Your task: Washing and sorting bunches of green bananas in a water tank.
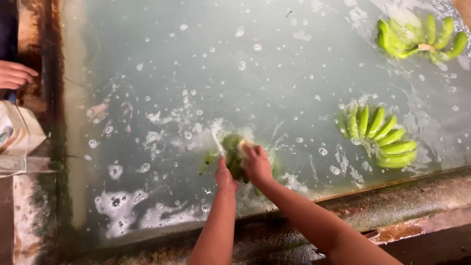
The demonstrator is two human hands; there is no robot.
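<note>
A bunch of green bananas [234, 156] sits half under the cloudy water near the tank's front wall, with splashes around it. My left hand [224, 177] grips its near side from below. My right hand [257, 164] is closed over its top right. A second green banana bunch [381, 135] floats to the right, apart from my hands. A third bunch [418, 38] floats at the far right corner.
The tank's rusty concrete rim [392, 202] runs along the front and its stained wall [49, 122] down the left. Another person's hand [13, 74] rests at the left edge, above a white bag [18, 131]. Foam and bubbles [122, 206] dot the water.
</note>
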